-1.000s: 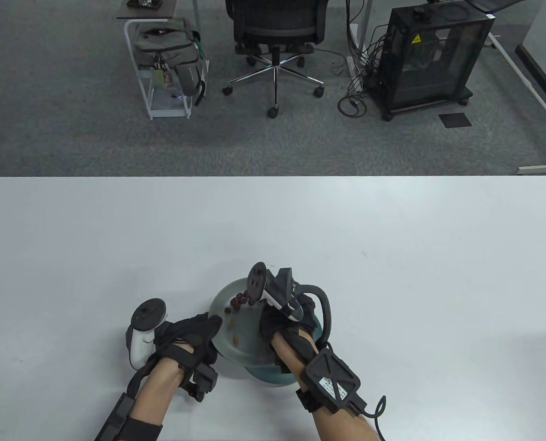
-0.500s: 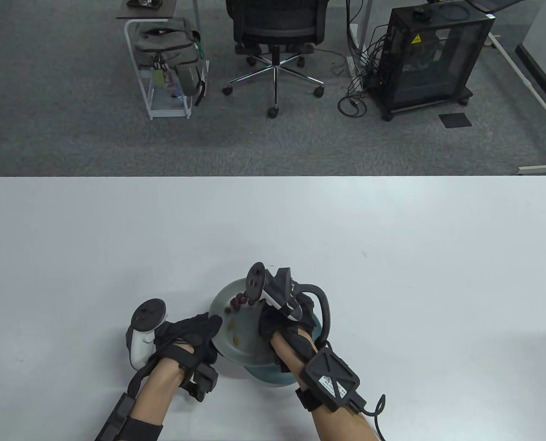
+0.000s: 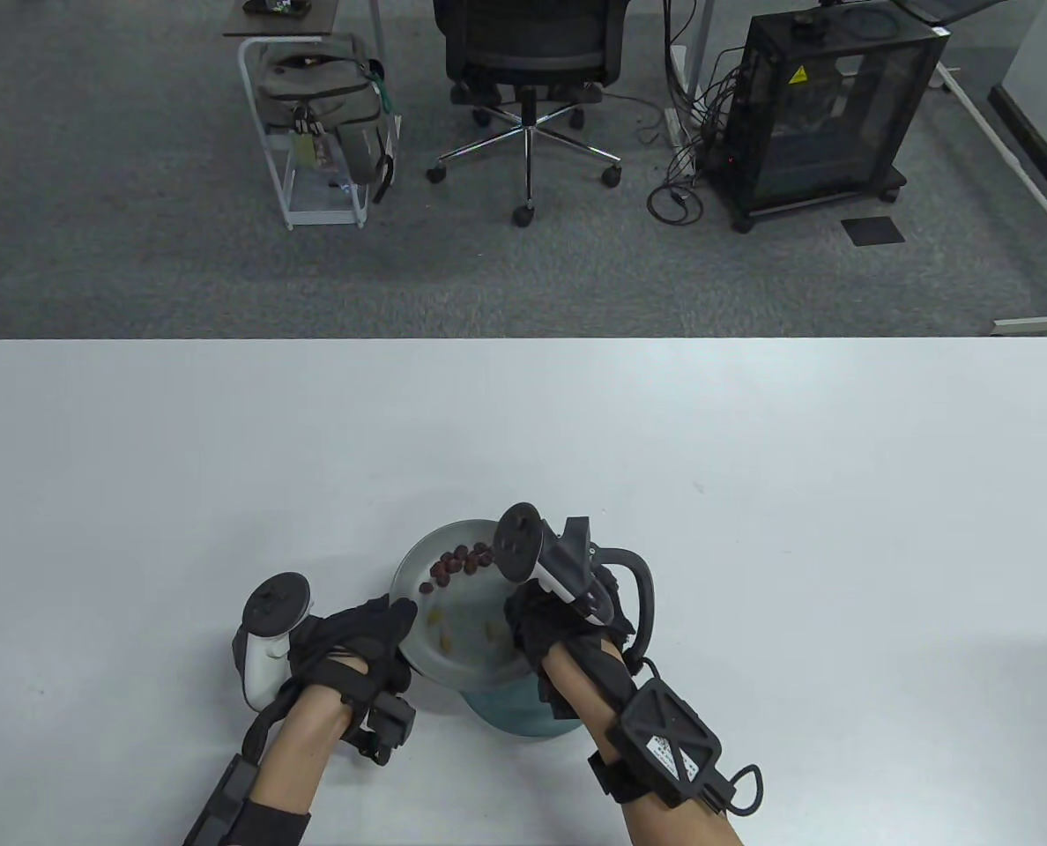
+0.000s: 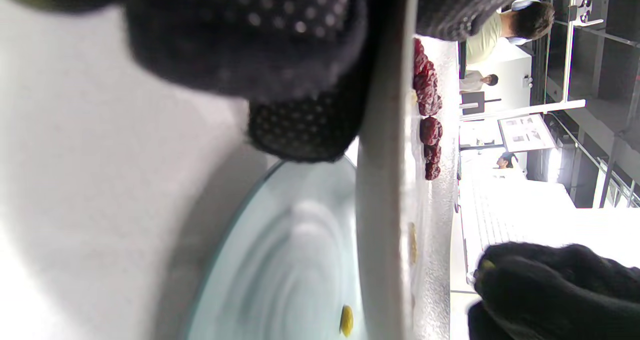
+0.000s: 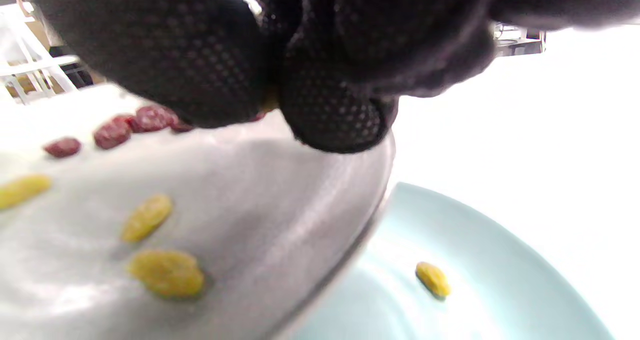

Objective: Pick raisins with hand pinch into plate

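Note:
My left hand (image 3: 393, 622) grips the left rim of a grey dish (image 3: 413, 557) and holds it tilted over a light blue plate (image 3: 516, 716). The dish carries a cluster of red raisins (image 3: 458, 561) at its far side and a few yellow raisins (image 3: 442, 622) in the middle. My right hand (image 3: 525, 617) hovers over the dish's right part. In the right wrist view its thumb and finger (image 5: 272, 102) pinch something yellow, apparently a raisin. One yellow raisin (image 5: 432, 278) lies on the blue plate (image 5: 500, 290). In the left wrist view my fingers (image 4: 300, 125) clamp the dish rim (image 4: 382, 190).
The white table (image 3: 753, 493) stretches wide around the two dishes. An office chair (image 3: 528, 70), a rack with a bag (image 3: 321, 115) and a black cabinet (image 3: 823, 106) stand on the floor beyond the table's far edge.
My right hand has shifted a little to the right over the dish. The grey dish has moved slightly, and more yellow raisins show on it. My left hand keeps its hold on the rim.

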Demonstrator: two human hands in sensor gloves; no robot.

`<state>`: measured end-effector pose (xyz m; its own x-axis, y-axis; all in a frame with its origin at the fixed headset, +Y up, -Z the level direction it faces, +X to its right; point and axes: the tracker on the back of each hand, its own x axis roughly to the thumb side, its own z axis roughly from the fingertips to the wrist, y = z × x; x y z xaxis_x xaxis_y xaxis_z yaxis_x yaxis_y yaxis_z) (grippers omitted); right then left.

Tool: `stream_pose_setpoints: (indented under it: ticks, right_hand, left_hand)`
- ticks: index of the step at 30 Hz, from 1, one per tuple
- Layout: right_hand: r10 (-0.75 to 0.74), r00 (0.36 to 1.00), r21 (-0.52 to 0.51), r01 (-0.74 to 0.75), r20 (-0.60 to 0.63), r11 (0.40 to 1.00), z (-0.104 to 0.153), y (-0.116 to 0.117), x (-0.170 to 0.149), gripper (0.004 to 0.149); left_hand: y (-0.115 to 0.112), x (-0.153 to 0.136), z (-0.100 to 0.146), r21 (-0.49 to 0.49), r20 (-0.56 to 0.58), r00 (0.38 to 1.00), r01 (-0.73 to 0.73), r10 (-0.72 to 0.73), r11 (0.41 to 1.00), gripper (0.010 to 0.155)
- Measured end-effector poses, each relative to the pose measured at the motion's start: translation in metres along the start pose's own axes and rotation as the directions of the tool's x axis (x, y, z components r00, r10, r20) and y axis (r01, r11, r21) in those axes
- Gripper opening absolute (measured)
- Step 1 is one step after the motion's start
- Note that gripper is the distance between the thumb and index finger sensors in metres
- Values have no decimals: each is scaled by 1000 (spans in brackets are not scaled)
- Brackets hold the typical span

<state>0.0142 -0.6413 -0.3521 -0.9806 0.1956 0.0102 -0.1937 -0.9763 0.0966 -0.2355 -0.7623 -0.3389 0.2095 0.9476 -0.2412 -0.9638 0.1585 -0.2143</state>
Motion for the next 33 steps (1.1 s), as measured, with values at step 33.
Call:
stream_pose_setpoints:
  ticks: [33]
  right_hand:
    - [58, 994, 171, -43, -88, 984, -38, 54, -23, 49]
  left_hand:
    - [42, -6, 0, 150, 3, 994, -113, 114, 982, 53]
